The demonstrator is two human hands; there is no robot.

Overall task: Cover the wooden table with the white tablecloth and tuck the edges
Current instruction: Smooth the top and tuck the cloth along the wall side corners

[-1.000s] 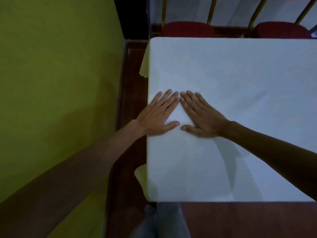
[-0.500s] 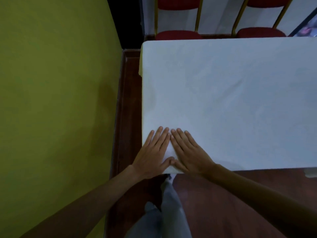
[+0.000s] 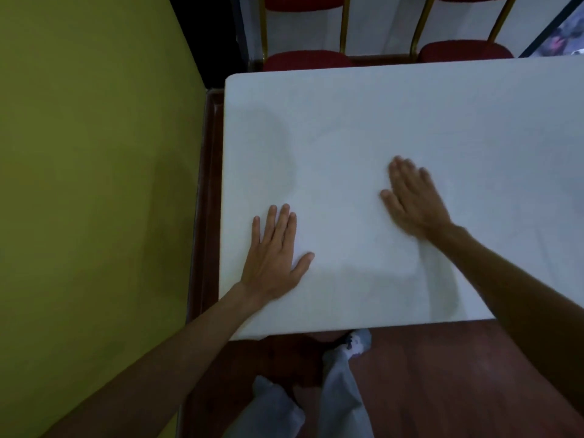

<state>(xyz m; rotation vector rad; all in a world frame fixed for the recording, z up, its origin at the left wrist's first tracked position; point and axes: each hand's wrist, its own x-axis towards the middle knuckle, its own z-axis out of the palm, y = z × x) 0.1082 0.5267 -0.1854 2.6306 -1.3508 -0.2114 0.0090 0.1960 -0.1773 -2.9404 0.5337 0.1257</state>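
- Head view: your hands, together a moment before, had parted. Your left hand (image 3: 273,254) lay flat, fingers spread, near the left edge of the white tablecloth (image 3: 379,121); your right hand (image 3: 410,200) lay flat farther in, blurred.
- The cloth covered the tabletop; tucking probably remained.
- The green wall (image 3: 94,153) crowded the left edge; the near edge stood open.

Wooden table wholly hidden under the white tablecloth (image 3: 395,137), itself cut off at the right frame edge. Blurred on the cloth: right hand (image 3: 414,200), fingers hard to separate, forearm cropped at the right. Beyond the cloth's far edge, two red chairs (image 3: 306,60), seats half hidden behind it, backs cropped at the top. At its near edge, a foot (image 3: 358,341) partly covered; grey trouser legs (image 3: 341,390) cropped below. Past its far right corner, a blurred patch (image 3: 565,42), unidentifiable.
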